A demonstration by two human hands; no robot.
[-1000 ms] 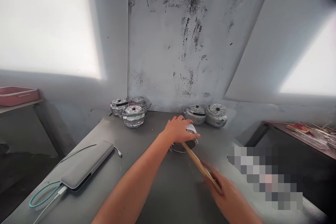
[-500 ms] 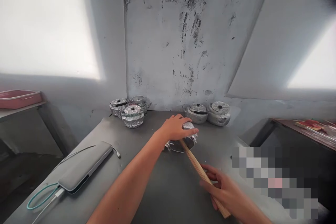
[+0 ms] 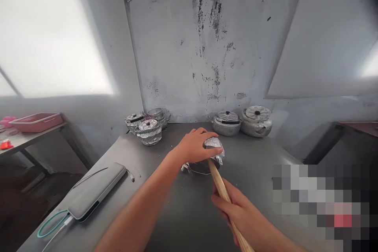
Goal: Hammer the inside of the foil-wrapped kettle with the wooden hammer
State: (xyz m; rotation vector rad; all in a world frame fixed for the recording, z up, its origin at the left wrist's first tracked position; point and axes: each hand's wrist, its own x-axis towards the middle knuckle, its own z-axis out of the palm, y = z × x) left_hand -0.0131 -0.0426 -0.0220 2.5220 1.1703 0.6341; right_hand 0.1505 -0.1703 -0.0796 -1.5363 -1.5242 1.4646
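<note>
My left hand [image 3: 198,145] lies over the top of a small silvery metal pot [image 3: 214,141] with a dimpled wall, its thumb and fingers curved round it. The pot is tipped on the table, with its dark opening towards me. My right hand [image 3: 233,206] is closed round a pale wooden stick [image 3: 220,183]. The stick's far end reaches to the pot's opening, under my left hand; whether it touches the inside cannot be seen. Much of the pot is hidden by my left hand.
On the grey table [image 3: 177,212] several lidded metal pots stand at the back, including one at left [image 3: 149,134] and one at right [image 3: 256,122]. A power bank [image 3: 96,191] with cables lies at left. A pink tray [image 3: 38,122] sits on a side table.
My right hand has slid forward and left along the stick, nearer the pot, and the stick stands steeper in view. My left hand stays on the pot. The camera view has shifted slightly.
</note>
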